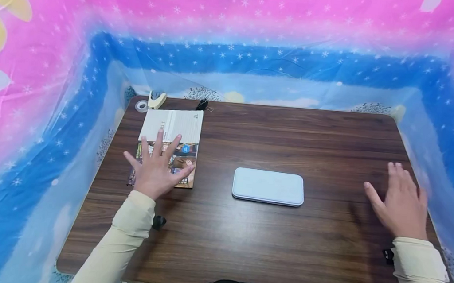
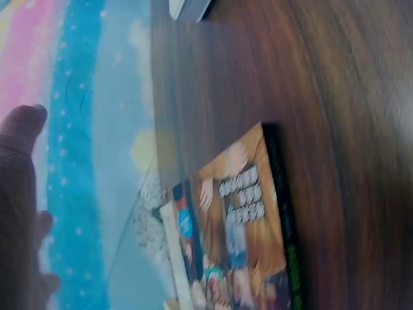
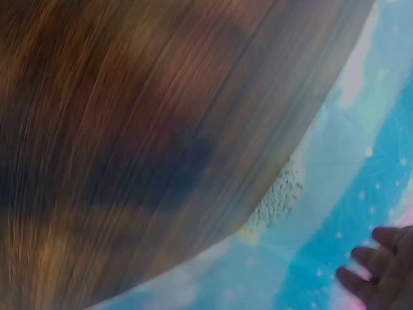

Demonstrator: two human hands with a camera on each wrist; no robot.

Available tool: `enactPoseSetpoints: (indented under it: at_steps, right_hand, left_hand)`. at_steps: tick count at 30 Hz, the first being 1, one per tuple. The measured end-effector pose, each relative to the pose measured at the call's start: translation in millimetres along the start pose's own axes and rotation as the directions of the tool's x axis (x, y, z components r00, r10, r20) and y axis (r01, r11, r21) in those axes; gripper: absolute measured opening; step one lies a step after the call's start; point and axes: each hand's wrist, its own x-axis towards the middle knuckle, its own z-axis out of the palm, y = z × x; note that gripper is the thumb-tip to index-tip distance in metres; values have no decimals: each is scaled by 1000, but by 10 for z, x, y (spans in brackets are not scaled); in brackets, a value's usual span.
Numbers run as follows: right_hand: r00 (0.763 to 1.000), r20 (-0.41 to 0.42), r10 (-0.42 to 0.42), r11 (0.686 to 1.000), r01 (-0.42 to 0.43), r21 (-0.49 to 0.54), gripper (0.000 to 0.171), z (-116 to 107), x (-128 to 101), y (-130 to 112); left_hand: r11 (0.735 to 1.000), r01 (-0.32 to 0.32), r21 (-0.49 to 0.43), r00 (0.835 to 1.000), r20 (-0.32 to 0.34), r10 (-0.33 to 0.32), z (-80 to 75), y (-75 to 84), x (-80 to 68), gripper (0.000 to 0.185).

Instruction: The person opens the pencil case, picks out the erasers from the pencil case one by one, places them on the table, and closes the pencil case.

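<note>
Both sleeves frame the surface (image 1: pixel 243 240). Left hand (image 1: pixel 156 169), fingers spread, lies flat on a book (image 1: pixel 168 152) at the left side, gripping nothing. Right hand (image 1: pixel 402 204) rests splayed near the right edge. A white case (image 1: pixel 268 186) lies between them. Pressed flat like that, the book could slide toward the tape (image 1: pixel 141 106) rather than lift.

Left hand (image 1: pixel 155 171) atop book (image 1: pixel 169 146) at counter's (image 1: pixel 243 240) left, case (image 1: pixel 268 187) centre, right hand (image 1: pixel 402 204) far right
</note>
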Motion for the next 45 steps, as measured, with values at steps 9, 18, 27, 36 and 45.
enactPoseSetpoints:
  at_steps: [9, 18, 27, 36, 45]
  right_hand:
    - [770, -281, -573, 787, 613, 73, 51, 496, 41, -698]
    - [652, -116, -749, 648, 758, 73, 48, 1100, -64, -1537]
    - [657, -25, -753, 656, 753, 43, 69, 1241, 5, -1720]
    - [510, -107, -853, 514, 858, -8, 61, 1255, 136, -1698]
    - [247, -103, -963, 267, 923, -277, 47, 1236, 317, -1697]
  left_hand:
    - [877, -250, -411, 959, 23, 284, 455, 434, 154, 90]
    - [805, -336, -489, 857, 195, 477, 1056, 828, 205, 112]
    - [741, -489, -461, 799, 104, 592, 1294, 895, 257, 107]
    - [731, -481, -485, 758, 188, 624, 1285, 882, 337, 105]
    - [692, -556, -460, 699, 192, 689, 1283, 827, 385, 111]
